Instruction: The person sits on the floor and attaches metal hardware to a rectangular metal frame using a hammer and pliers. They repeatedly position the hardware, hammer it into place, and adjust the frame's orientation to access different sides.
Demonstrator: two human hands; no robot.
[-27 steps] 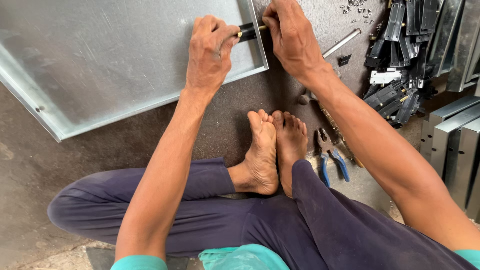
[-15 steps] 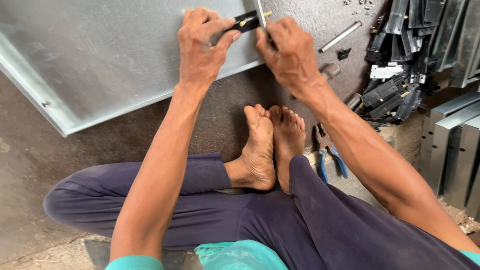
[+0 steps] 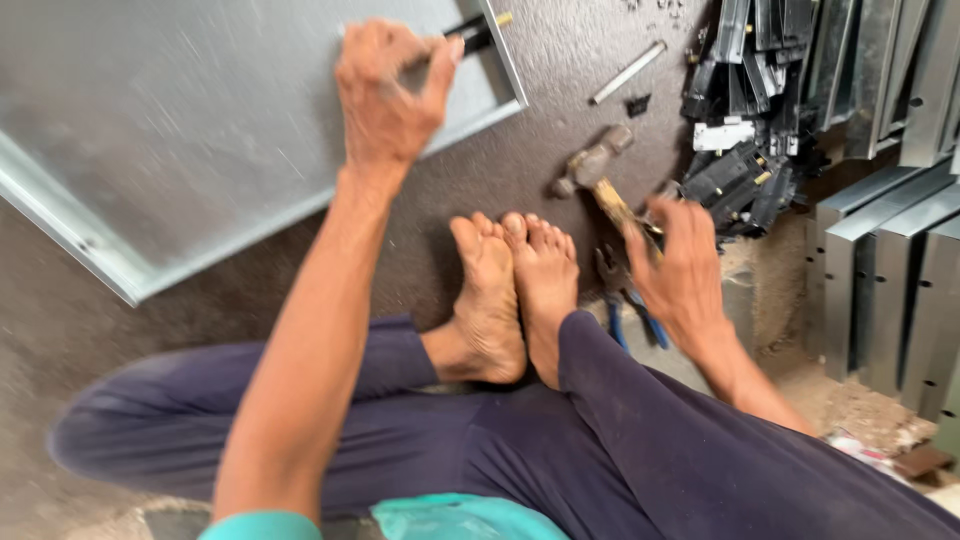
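Hammer [image 3: 598, 180] is lying on the dark floor just right of the sheet-metal panel's [image 3: 200, 150] near corner, head toward the panel, wooden handle running back to the right hand [image 3: 680, 270]. That hand is blurry, but the fingers look curled around the end of the handle; can't tell how firm the grip is. Left hand [image 3: 390, 90] sits on the panel's corner, thumb and fingers pinching a small black part with a brass tip [image 3: 475, 32] against the raised rim. Blue-handled pliers [image 3: 625, 305] lie right of the panel too, beside the bare feet [image 3: 515, 290], and a short metal rod [image 3: 627, 72] sits a bit beyond the hammer. Further right of the panel is a pile of black fittings [image 3: 745, 170] and stacked grey channels [image 3: 890, 280]. If it were me, I'd get the whole palm round the handle well back from the head before lifting, and keep that pinch steady and low on the little part so the fingertips stay out of the strike line.
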